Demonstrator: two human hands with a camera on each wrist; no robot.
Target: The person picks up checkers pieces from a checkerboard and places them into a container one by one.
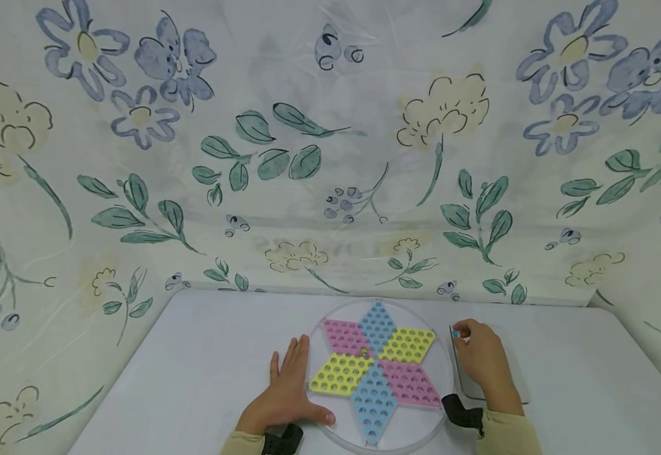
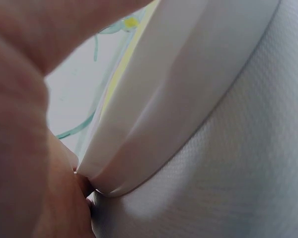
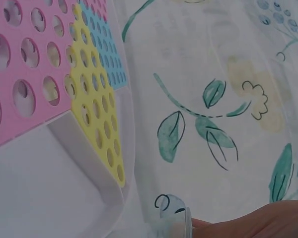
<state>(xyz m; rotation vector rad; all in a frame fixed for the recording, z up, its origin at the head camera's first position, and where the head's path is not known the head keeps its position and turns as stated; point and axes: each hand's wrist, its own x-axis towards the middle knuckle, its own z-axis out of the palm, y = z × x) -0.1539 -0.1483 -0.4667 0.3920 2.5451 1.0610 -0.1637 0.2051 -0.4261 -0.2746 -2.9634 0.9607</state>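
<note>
Board (image 1: 377, 370) between hands | left hand (image 1: 287, 395) flat, touching rim | right hand (image 1: 481, 360) pinching small blue piece (image 1: 455, 332)

The board (image 1: 375, 366) lies on the table (image 1: 194, 366), between both hands.

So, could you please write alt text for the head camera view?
A round clear game board with a six-pointed star of pink, blue and yellow holed panels lies on a white table. The left hand rests flat beside it; the right hand pinches a small blue piece. A floral cloth hangs behind.
</note>
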